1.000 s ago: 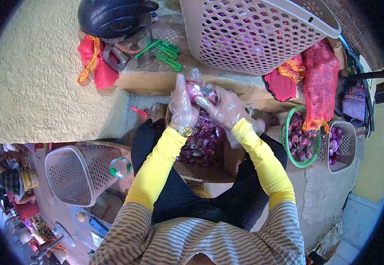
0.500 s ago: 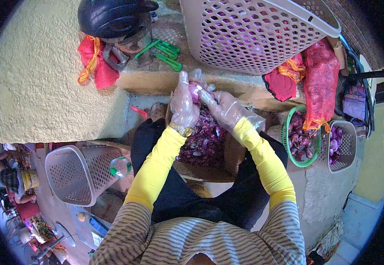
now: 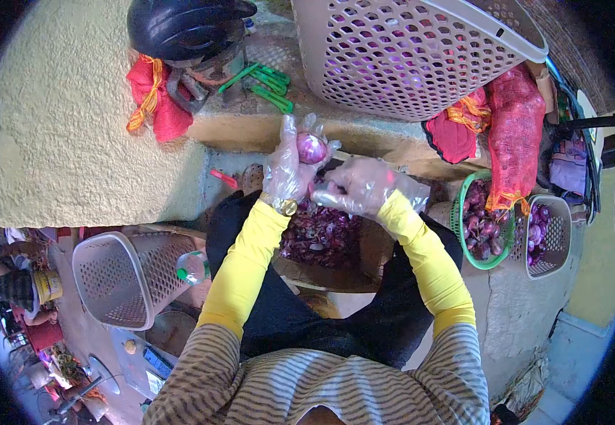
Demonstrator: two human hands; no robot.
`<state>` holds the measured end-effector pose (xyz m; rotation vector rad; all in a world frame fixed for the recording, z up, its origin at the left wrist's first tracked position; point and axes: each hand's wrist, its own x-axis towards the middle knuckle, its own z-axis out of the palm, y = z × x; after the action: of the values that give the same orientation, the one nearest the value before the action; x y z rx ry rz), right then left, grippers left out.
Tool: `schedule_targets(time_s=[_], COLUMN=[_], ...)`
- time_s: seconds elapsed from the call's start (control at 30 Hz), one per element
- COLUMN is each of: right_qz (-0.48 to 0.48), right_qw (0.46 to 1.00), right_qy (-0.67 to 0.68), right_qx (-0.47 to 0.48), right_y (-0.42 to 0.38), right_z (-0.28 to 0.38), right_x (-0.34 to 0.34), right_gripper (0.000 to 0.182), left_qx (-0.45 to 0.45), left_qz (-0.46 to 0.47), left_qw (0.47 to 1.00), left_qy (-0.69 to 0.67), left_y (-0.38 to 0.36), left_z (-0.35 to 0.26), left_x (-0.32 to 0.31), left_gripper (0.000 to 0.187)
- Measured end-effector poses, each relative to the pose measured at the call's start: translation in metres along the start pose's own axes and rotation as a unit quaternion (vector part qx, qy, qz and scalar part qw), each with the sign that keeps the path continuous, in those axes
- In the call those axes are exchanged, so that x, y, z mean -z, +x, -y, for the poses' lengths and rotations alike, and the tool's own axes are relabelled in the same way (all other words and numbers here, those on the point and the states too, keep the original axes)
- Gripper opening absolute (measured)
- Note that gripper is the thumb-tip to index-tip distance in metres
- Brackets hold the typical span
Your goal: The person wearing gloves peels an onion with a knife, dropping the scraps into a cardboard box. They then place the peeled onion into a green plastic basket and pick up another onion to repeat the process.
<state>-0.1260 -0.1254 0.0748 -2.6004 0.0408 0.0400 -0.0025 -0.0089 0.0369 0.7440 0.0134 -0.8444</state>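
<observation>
A shiny purple-red onion (image 3: 311, 148) rests in my left hand (image 3: 287, 168), which wears a clear plastic glove and has its fingers around it. My right hand (image 3: 362, 185), gloved the same way, is just to the right and lower, apart from the onion. Its fingers are curled inward, and whatever they hold is hidden. Beneath both hands, a heap of purple onion skins (image 3: 321, 237) fills a box (image 3: 374, 248) between my legs.
Green cutters (image 3: 270, 88) lie on the ledge ahead, near a black helmet (image 3: 180, 32). A large crate (image 3: 399, 64) of onions stands beyond. To the right are a red net sack (image 3: 514, 134) and a green basket (image 3: 457, 219) of onions. At left stand a crate (image 3: 109, 283) and a bottle (image 3: 192, 268).
My right hand has come away from the onion, moving down and turning its fingers inward. The onion now shows more fully in my left hand, which has shifted slightly left.
</observation>
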Motion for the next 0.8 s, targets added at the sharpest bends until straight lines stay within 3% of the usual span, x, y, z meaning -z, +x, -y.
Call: schedule_targets(time_s=[0.03,0.23,0.33,0.47,0.57,0.67,0.8], right_qz=[0.001,-0.079,-0.135,-0.095,-0.141,-0.188,-0.163], right_qw=[1.0,0.994,0.986,0.985,0.982,0.973,0.978], right_qy=[-0.02,0.052,0.019,0.017,0.055,0.099,0.06], right_qx=[0.009,-0.051,-0.096,-0.142,-0.115,-0.089,-0.116], right_y=[-0.002,-0.001,0.001,0.004,0.007,0.008,0.006], right_z=[0.0,-0.007,-0.001,0.011,0.005,-0.003,-0.004], right_x=[-0.001,0.003,0.005,0.016,0.011,0.003,0.009], right_gripper=[0.053,0.06,0.062,0.06,0.06,0.061,0.061], left_qx=[0.077,0.098,0.1,0.061,0.072,0.108,0.122], left_qz=[-0.014,0.018,0.062,0.053,0.105,0.123,0.105], left_qw=[0.994,0.993,0.993,0.996,0.991,0.985,0.986], left_qy=[-0.07,-0.066,-0.03,0.026,0.034,-0.053,-0.031], left_y=[0.003,0.004,0.002,-0.001,-0.002,-0.01,-0.012], left_z=[-0.006,-0.007,-0.009,-0.011,-0.011,-0.015,-0.014], left_x=[0.005,0.014,0.017,0.013,0.015,0.0,0.0], left_gripper=[0.058,0.049,0.048,0.052,0.054,0.048,0.049])
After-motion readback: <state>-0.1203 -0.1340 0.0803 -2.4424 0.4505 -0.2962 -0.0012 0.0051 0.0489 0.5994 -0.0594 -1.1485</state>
